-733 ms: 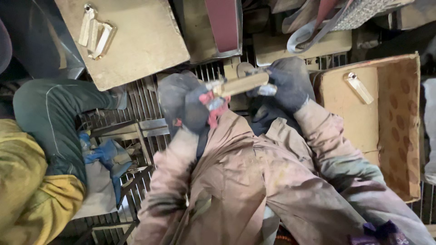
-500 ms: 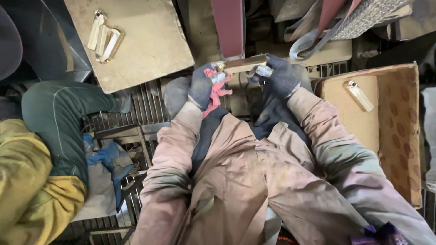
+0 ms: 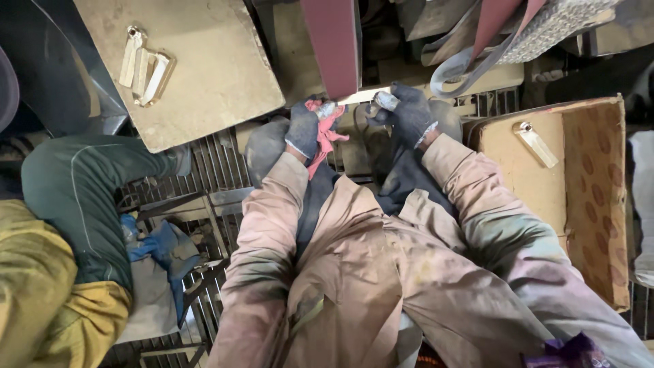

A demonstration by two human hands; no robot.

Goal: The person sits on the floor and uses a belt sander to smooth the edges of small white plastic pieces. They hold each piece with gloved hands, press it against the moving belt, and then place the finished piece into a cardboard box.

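Head view, hands: both hands wear dark blue work gloves and reach forward from dusty pink sleeves, seen from above.
Left hand (image 3: 304,127): grip closed around one end of a pale metal bar (image 3: 354,100), with a crumpled pink-red rag (image 3: 325,129) bunched between glove and bar.
Right hand (image 3: 407,114): grip pinched on the other, silvery end of the same bar.
Bar's place: it lies crosswise between the two hands, pressed against the lower end of a dark red sanding belt (image 3: 334,44) that runs up and out of the top of the picture.
Left side, upper: a flat tan board (image 3: 204,75), dusty and tilted, carries a small cluster of pale brass-coloured metal pieces (image 3: 144,65) near its upper left corner.
Right side: an open brown cardboard box (image 3: 593,197) with a spotted inner wall stands just beside the right forearm; one pale metal piece with a round end (image 3: 535,142) lies on its bottom.
Top right: loops of spare red and grey belts (image 3: 490,41) hang near a patterned metal plate.
Floor: dark metal grating (image 3: 211,170) under the worker.
Another person: a green trouser leg (image 3: 82,197) and a yellow sleeve (image 3: 41,300) at the left edge, with a blue cloth (image 3: 160,245) near them.
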